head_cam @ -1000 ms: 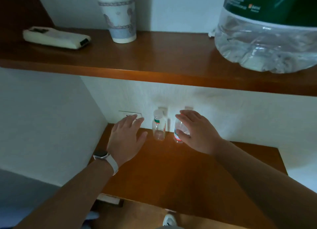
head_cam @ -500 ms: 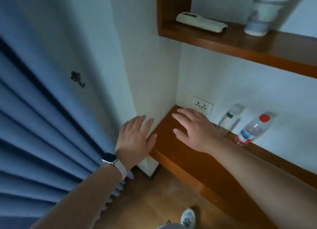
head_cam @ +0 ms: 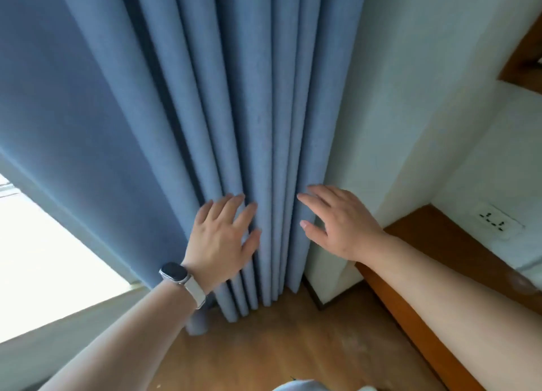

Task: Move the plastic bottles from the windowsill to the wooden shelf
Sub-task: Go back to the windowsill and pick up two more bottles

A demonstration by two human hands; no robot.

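I see the bright window (head_cam: 44,258), then the blue curtain (head_cam: 234,97) with the left hand (head_cam: 220,238), smartwatch (head_cam: 175,273) at its wrist, spread flat and empty before the folds, the right hand (head_cam: 343,223) likewise loose and empty, then the wooden shelf (head_cam: 434,244) beneath the wall socket (head_cam: 495,222).

Curtain (head_cam: 205,97): blue matt woven cloth, pleated. Wall (head_cam: 410,97): white, finely textured, matt. Floor (head_cam: 278,346) and wooden shelf (head_cam: 440,244): smooth brown wood. Watch (head_cam: 173,271): glossy dark face.

The view has swung left from the wooden shelf (head_cam: 440,244) and bottles; both empty hands now front the blue curtain (head_cam: 234,112)
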